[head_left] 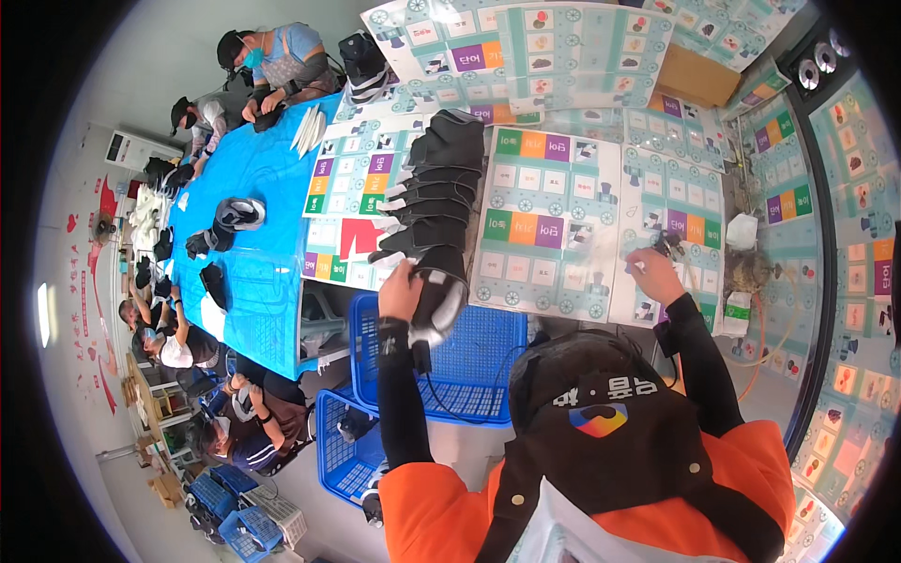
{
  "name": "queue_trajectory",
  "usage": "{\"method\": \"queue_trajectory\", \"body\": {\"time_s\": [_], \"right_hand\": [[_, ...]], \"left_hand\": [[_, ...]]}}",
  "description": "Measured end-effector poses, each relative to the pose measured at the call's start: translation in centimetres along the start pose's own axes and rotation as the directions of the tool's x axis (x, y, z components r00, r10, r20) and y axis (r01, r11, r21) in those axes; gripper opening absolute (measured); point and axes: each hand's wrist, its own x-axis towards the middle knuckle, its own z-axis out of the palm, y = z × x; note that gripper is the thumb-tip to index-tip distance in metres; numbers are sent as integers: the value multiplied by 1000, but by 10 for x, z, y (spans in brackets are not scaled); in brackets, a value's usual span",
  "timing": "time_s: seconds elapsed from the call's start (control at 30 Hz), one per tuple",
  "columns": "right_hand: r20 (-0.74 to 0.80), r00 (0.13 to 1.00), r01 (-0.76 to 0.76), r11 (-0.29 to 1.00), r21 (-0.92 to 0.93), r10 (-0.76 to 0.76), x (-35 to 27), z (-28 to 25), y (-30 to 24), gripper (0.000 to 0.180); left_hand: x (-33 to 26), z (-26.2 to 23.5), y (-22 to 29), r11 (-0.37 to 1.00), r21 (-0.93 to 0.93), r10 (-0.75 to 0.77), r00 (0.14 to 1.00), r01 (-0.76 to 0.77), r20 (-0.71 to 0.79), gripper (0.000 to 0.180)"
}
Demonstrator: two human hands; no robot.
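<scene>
Your left hand (pixel 401 291) grips the near end of a black shoe part (pixel 437 298) with a pale edge, holding it at the table's near edge, right at the foot of a row (pixel 430 192) of like black pieces laid overlapping one another and running away from you across the printed sheets (pixel 549 220). Your right hand (pixel 654 275) is out to the side, well apart from the left, with fingers curled over a small dark item (pixel 668 244) on the sheets; it is too small to tell what it is or whether you actually pinch it. By the look of it, the row is well built up already, and the piece in your left hand seems not yet let go. Below the table edge, blue crates (pixel 469 352) sit near your knees. Other people work along the blue table (pixel 246 169) to your left.
</scene>
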Motion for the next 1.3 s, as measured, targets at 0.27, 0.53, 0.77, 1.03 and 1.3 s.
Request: {"method": "queue_trajectory", "body": {"time_s": [0.27,0.53,0.77,1.03,1.3], "right_hand": [[229,937,74,793,605,-262,34,36,-118,39],[193,968,53,884,464,-159,49,104,-77,23],[210,965,34,867,498,-158,31,118,-52,16],[163,982,21,905,425,-99,34,130,-49,12],[362,928,-130,834,536,-88,57,139,-22,24]], "left_hand": [[-68,49,112,850,-525,-139,946,-37,-292,34],[-80,151,129,803,-595,-39,995,-23,-92,51],[-100,182,115,786,-618,-101,988,9,-114,29],[-90,196,136,820,-569,-212,954,55,-213,17],[-43,171,132,98,-781,-155,784,617,601,35]]}}
